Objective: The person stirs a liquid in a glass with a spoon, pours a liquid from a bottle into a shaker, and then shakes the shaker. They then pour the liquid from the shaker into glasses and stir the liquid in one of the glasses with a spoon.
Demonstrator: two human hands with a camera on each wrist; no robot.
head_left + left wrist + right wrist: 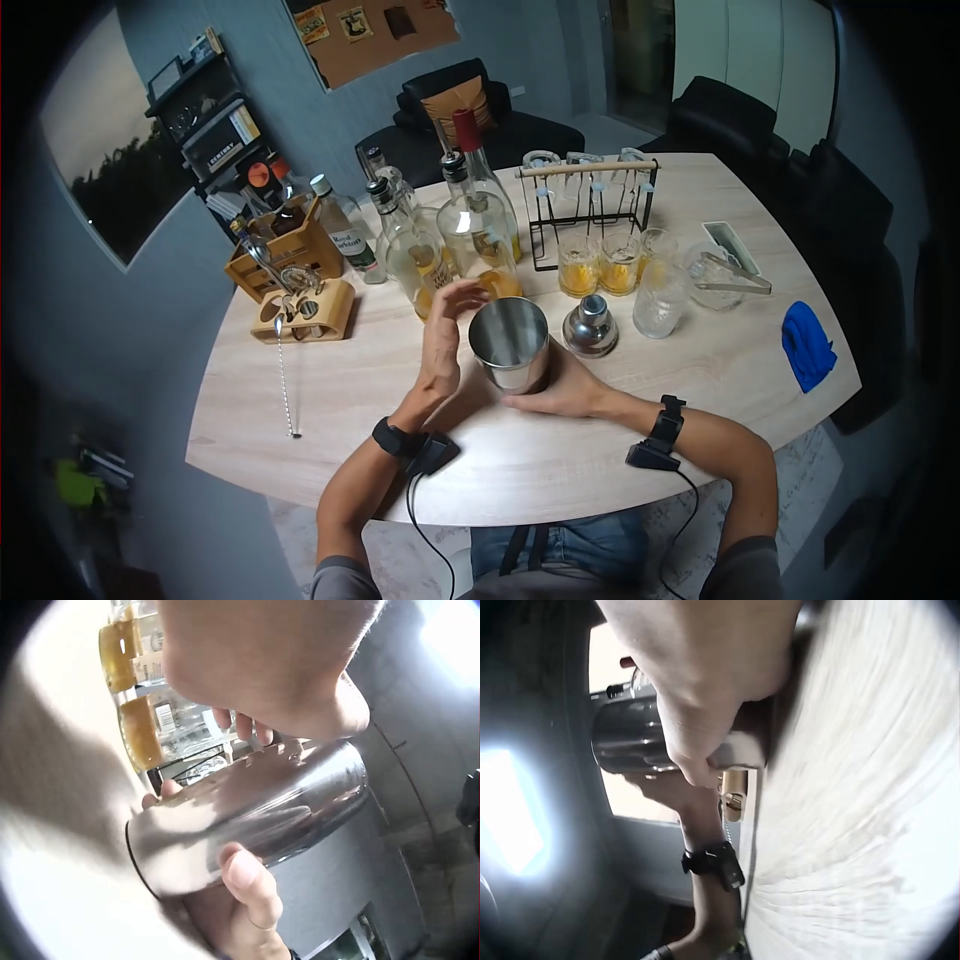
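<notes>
A steel shaker tin (512, 362) stands on the table, its open mouth facing up and its inside bare metal. My right hand (565, 385) grips the tin low on its right side, and its thumb shows across the wall in the left wrist view. On the other side, my left hand (442, 340) is raised by the rim with its fingers extended, not wrapped round the tin (262, 817). The steel shaker top (590, 330) with its cap sits just right of the tin, near the right hand.
Behind the tin stand several bottles (480, 225) with pourers. Glasses of yellow liquid (578, 268), a glass rack (540, 225), a clear mixing glass (660, 305) and tongs (738, 272) are to the right. A blue cloth (808, 347) lies far right; a wooden tool holder (330, 310) and bar spoon (285, 380) are left.
</notes>
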